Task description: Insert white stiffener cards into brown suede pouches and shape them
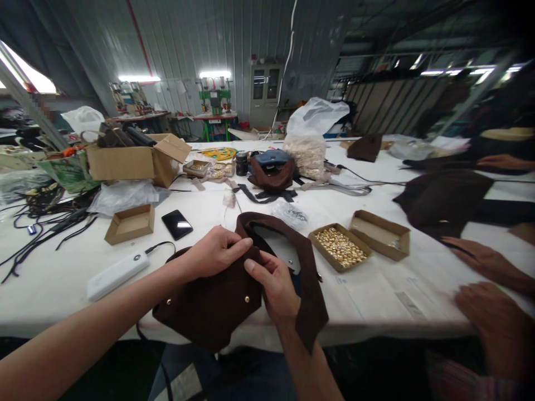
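Note:
A dark brown fabric bag (209, 309) lies at the table's near edge, its flap with two gold studs facing me. My left hand (219, 250) pinches the bag's upper edge from above. Just to the right, my right hand (273, 281) grips the same edge, thumb on the outside and fingers partly hidden behind the fabric. A wide brown strip (307, 262) of the bag curves round to the right of my hand, with grey lining and a small metal snap showing inside. Whether a small part sits between my fingertips cannot be made out.
Right of the bag stand a cardboard tray of gold studs (340, 248) and another tray (382, 236). A phone (177, 224), a white power bank (118, 275) and a shallow box (130, 224) lie left. A co-worker's hands (487, 264) rest at the right.

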`<state>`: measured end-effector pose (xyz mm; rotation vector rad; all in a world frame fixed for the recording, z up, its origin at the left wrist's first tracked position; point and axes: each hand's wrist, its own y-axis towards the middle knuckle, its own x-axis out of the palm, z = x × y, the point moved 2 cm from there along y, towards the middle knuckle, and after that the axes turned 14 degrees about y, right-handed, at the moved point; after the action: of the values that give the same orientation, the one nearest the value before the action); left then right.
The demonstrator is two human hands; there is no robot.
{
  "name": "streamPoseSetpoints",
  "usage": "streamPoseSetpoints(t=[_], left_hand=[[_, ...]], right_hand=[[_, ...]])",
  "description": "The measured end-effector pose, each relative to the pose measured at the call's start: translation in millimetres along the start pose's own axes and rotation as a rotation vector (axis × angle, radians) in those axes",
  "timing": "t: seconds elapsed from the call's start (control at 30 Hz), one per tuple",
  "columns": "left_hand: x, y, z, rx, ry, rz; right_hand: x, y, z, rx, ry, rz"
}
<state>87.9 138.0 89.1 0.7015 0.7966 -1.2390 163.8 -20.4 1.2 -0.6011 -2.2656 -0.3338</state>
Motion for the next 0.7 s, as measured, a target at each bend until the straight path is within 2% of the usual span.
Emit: streamPoseSetpoints(t=[0.23,0.43,0.53,0.7], left_hand=[[1.8,-2.1,-3.5,0.01,-0.097,0.005],[-1.5,-15.3,-12.3,0.059,-0.278,-0.2],[0.3,-19.3,-15.9,0.026,-0.258,-0.151],[5.9,-17.2,-18.1,0.04,-0.143,-0.027]], right_hand=[[5.4,-5.0,-4.2,-0.008,-0.082,0.048],[-1.9,-8.0,-9.8,-0.011,-0.13,0.051],[-3.4,-7.5,-9.5,0.029,-0.168,0.031],[3.0,-5.8,-6.1,0.028,-0.15,0.102]])
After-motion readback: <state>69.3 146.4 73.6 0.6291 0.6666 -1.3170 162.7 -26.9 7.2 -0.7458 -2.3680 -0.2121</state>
